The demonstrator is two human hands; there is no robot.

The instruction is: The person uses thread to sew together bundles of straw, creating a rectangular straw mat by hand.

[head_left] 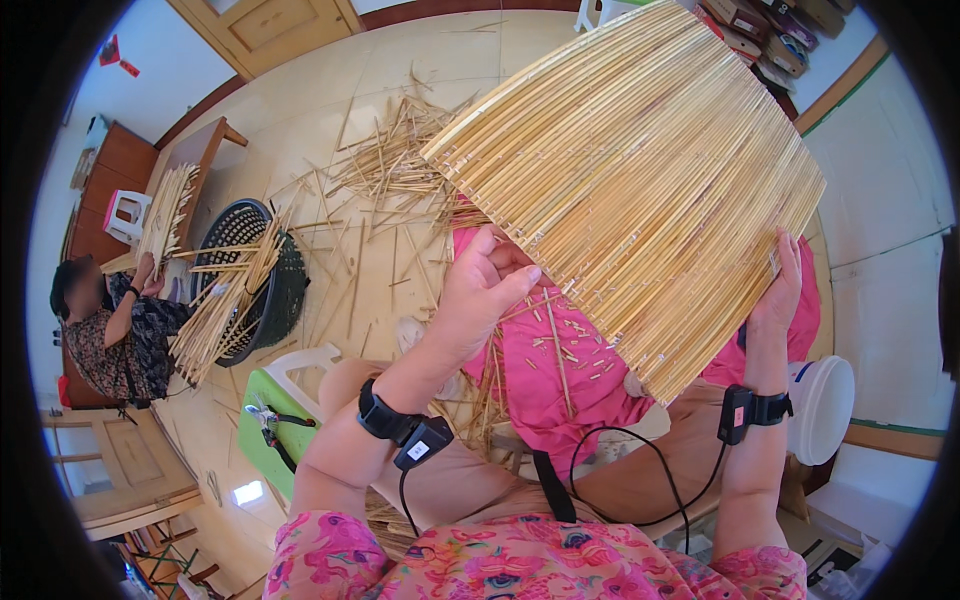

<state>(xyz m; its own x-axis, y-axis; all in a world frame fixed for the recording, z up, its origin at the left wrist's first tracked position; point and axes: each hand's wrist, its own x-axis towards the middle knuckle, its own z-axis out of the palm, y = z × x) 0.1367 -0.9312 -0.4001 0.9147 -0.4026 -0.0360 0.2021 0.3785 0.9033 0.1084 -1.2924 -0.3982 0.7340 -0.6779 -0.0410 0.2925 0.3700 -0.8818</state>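
A mat of straw-coloured reeds (650,170), laid side by side and bound in rows, is held up in front of me, tilted. My left hand (485,290) is closed at its near left edge, the thumb out along the edge and the other fingers partly hidden behind it. My right hand (778,290) grips the right edge, its fingers up along the side and the thumb out of sight. Below the mat a pink cloth (560,360) lies over my lap, strewn with short reed offcuts.
Loose reeds (400,150) litter the floor ahead. A dark basket (295,300) of reeds stands left, near a seated person (120,330) holding another reed piece. Pliers (270,420) rest on a green stool (265,455). A white bucket (825,410) stands right. Black cables (665,455) cross my lap.
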